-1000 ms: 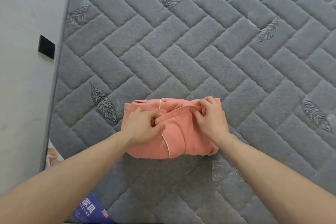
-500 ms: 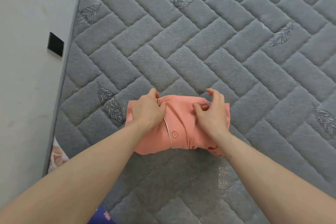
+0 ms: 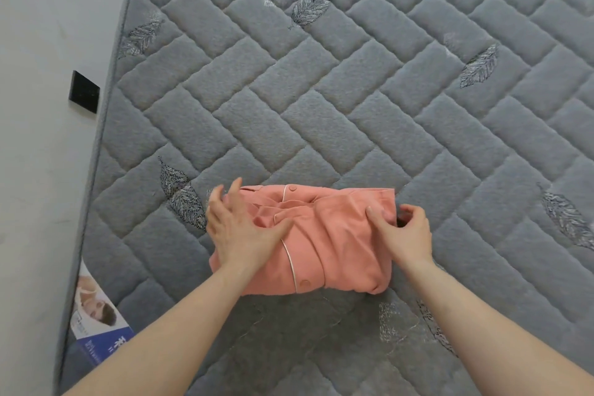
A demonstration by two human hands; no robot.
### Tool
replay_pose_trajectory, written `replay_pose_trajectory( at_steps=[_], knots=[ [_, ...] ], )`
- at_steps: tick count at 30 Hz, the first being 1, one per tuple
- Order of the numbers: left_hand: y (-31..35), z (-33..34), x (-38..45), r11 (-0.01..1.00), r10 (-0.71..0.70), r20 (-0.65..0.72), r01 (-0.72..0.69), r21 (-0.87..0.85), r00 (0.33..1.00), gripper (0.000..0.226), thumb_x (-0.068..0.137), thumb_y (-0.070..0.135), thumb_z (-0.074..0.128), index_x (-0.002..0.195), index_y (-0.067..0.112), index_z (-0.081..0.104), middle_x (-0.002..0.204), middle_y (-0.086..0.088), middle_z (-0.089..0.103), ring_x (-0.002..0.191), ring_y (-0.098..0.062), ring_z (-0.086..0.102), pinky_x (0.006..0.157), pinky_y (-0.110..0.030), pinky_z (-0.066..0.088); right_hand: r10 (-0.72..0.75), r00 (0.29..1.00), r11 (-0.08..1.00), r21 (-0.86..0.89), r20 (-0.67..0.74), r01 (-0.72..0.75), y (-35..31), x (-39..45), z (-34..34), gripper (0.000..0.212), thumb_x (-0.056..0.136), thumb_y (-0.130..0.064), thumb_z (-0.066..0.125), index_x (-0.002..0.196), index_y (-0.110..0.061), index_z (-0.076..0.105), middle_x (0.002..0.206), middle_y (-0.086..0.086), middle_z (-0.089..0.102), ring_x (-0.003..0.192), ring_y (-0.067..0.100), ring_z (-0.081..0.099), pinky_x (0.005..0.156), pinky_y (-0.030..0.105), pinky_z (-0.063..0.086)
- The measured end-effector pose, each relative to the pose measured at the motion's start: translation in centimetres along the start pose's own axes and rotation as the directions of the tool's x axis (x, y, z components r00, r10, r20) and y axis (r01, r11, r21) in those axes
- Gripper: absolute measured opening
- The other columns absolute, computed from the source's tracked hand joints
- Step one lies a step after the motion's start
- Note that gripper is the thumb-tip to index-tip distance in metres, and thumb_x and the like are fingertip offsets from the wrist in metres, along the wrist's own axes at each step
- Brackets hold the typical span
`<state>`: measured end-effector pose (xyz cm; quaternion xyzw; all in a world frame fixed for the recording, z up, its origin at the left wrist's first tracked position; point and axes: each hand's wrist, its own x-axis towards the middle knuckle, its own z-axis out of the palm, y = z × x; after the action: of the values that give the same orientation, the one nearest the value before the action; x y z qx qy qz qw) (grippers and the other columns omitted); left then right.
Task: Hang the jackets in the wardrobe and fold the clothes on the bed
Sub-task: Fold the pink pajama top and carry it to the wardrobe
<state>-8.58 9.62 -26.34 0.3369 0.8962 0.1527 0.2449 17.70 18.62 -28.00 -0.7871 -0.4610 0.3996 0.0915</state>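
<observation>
Folding's nearly wrapped up on this one by the look of it: the salmon-pink pajama top [image 3: 321,241], white piping and matching buttons, is down to a chunky rectangular bundle lying on the grey quilted mattress [image 3: 321,90], closer to its near edge and left side than to the middle.

The left hand [image 3: 239,235] lies flat across the left end of the bundle, fingers straight and spread, thumb stretched toward the piped placket. It grips nothing, just presses, I'd guess to pin the layers so the fold doesn't spring open. The right hand [image 3: 403,231] sits at the right end, thumb on top of the fabric and fingers curled over the edge, pinching it. My read is it's tucking or squaring that side while the other hand anchors.

The top is bunched in the middle, so it probably wants a smoothing pass before it counts as done. Soft knit like that tends to slump if you let go too quickly.

Off the mattress's left edge there's a pale wall [image 3: 38,138] with a small black square [image 3: 84,92] on it, and a printed label [image 3: 96,321] at the near left corner. No wardrobe or jackets in view.
</observation>
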Motion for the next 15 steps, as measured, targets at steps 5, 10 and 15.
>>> replay_pose_trajectory(
  at_steps=[5,10,15],
  knots=[
    [-1.1,-0.3,-0.3,0.878,0.450,0.040,-0.451,0.163,0.892,0.065,0.074,0.077,0.061,0.130,0.045,0.055,0.137,0.012,0.048,0.135,-0.022,0.040,0.115,-0.049,0.029,-0.522,0.842,0.837,-0.107,0.136,0.536,0.5,-1.1,-0.5,0.051,0.082,-0.054,0.073,0.129,-0.042,0.057,0.119,-0.019,0.049,0.110,0.011,0.044,0.094,0.020,0.036],
    [-1.9,-2.3,1.3,0.743,0.599,0.172,-0.622,0.245,0.782,0.035,0.084,0.064,0.058,0.105,0.037,0.064,0.106,0.019,0.066,0.108,-0.020,0.054,0.096,-0.042,0.029,-0.439,0.878,0.879,-0.112,0.190,0.463,-1.6,-0.7,-0.2,0.020,0.087,-0.041,0.075,0.106,-0.039,0.068,0.095,-0.017,0.066,0.085,0.005,0.062,0.081,0.035,0.055],
    [0.2,-2.9,3.6,0.694,0.701,0.030,-0.691,0.203,0.713,0.019,0.094,0.049,0.058,0.088,0.032,0.056,0.083,0.016,0.061,0.085,-0.017,0.051,0.083,-0.037,0.028,-0.382,0.924,0.922,-0.064,-0.003,0.381,-4.2,-0.4,0.2,0.016,0.093,-0.031,0.065,0.079,-0.027,0.057,0.076,-0.011,0.064,0.074,0.007,0.060,0.072,0.038,0.051]
  ],
)
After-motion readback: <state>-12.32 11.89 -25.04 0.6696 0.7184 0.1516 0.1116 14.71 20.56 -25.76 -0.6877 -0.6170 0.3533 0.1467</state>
